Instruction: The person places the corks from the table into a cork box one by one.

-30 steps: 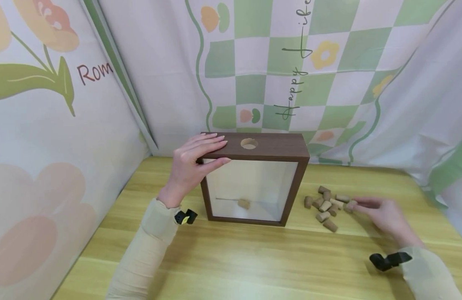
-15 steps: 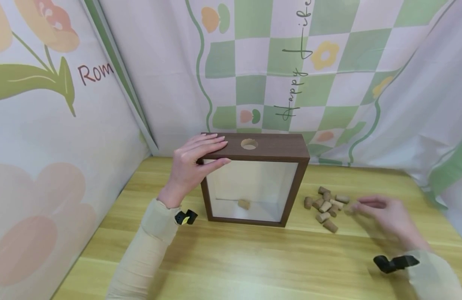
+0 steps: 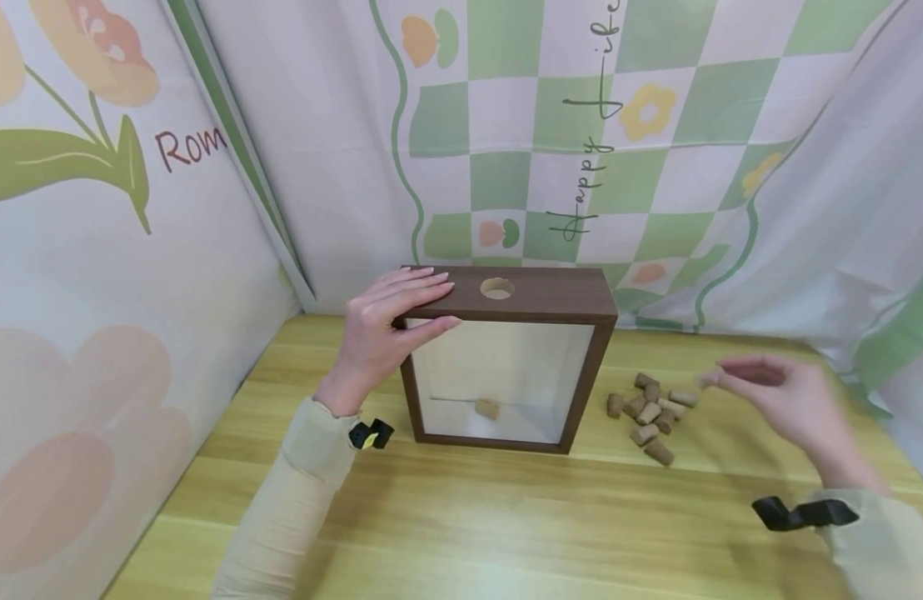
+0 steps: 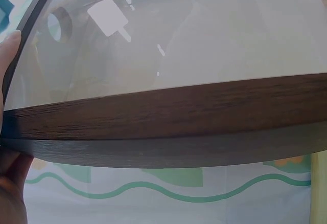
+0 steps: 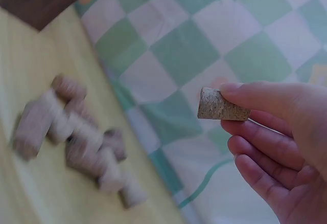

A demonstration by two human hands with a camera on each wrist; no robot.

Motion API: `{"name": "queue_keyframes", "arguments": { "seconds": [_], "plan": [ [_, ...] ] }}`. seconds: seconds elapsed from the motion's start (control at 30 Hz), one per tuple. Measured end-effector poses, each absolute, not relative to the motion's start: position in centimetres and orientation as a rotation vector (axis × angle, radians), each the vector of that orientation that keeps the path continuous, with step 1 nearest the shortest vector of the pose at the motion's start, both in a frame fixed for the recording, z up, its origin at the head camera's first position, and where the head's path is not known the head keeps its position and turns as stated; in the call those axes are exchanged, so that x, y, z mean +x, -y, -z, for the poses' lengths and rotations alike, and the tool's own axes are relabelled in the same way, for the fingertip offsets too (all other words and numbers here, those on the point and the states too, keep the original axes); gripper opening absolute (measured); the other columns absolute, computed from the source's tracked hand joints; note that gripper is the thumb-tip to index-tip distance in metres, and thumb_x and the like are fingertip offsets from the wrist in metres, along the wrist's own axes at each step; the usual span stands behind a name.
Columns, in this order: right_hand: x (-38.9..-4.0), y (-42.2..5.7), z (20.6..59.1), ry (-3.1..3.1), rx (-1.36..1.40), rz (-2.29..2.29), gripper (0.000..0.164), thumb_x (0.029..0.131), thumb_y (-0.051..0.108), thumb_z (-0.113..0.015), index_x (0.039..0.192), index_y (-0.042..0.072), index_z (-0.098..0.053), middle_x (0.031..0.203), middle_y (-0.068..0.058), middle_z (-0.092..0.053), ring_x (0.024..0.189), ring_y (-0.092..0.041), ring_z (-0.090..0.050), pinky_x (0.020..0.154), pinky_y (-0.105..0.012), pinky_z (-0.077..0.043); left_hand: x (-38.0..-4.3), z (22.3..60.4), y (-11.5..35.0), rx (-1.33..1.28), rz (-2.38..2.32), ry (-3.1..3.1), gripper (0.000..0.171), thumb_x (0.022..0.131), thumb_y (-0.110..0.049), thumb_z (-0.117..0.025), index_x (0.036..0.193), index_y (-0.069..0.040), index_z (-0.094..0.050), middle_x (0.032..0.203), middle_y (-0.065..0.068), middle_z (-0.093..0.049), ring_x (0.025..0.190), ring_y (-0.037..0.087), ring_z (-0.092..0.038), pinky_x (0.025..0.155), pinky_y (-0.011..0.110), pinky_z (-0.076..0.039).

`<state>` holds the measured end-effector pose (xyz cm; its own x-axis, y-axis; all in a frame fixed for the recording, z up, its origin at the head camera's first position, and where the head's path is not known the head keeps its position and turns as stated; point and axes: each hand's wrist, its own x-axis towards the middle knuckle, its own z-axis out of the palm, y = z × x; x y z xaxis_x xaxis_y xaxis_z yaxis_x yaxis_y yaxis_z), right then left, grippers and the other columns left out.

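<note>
A dark brown wooden frame box (image 3: 551, 293) with a clear front and a round hole in its top stands upright on the table. My left hand (image 3: 379, 333) rests on its top left corner, fingers straight along the top and thumb on the front. One cork (image 3: 487, 408) lies inside, behind the pane. Between thumb and fingers my right hand (image 3: 795, 400) pinches another cork (image 5: 219, 104), held up above the table to the right of the pile. A heap of loose corks (image 3: 647, 412) lies right of the box.
The light wooden table (image 3: 461, 525) meets a checkered green and white curtain (image 3: 566, 183) close behind the box. On the left rises a white flower-printed curtain (image 3: 132, 292). A black wrist strap device (image 3: 802, 513) sits on the right sleeve.
My right hand has lifted the cork off the table beside the pile and raised it, drifting slightly right. The left hand and the box have stayed in place.
</note>
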<state>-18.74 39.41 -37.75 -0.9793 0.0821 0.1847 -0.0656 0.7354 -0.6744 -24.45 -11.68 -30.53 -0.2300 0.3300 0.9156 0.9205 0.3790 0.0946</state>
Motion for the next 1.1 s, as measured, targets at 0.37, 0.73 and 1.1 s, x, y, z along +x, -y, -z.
{"name": "queue_keyframes", "arguments": {
  "seconds": [0.37,0.73,1.1],
  "plan": [
    [-18.2,-35.3,32.9,2.619,0.007,-1.128,0.051,0.089,0.044,-0.079,0.123,0.007,-0.07,0.097,0.027,-0.068,0.085,0.009,-0.063,0.07,-0.006,-0.047,-24.5,30.4,11.7,-1.103,0.836,1.754,0.045,0.073,-0.014,-0.093,0.114,-0.002,-0.078,0.115,0.011,-0.074,0.112,0.026,-0.069,0.106,0.04,-0.048],
    [-17.6,-30.4,29.0,2.293,0.148,-1.329,0.03,0.088,0.014,-0.084,0.113,-0.001,-0.074,0.099,0.013,-0.075,0.087,-0.002,-0.069,0.07,-0.009,-0.053,-24.5,30.4,11.6,-1.108,0.831,1.75,0.043,0.074,-0.014,-0.093,0.113,-0.001,-0.078,0.114,0.011,-0.074,0.111,0.026,-0.069,0.107,0.04,-0.048],
    [-17.4,-25.8,24.5,2.107,0.31,-1.34,0.028,0.08,-0.001,-0.087,0.104,-0.009,-0.074,0.094,-0.001,-0.077,0.084,-0.013,-0.071,0.06,-0.012,-0.05,-24.4,30.3,11.6,-1.107,0.835,1.741,0.044,0.073,-0.013,-0.093,0.112,-0.001,-0.078,0.114,0.011,-0.074,0.11,0.027,-0.069,0.106,0.041,-0.049]
  ]
}}
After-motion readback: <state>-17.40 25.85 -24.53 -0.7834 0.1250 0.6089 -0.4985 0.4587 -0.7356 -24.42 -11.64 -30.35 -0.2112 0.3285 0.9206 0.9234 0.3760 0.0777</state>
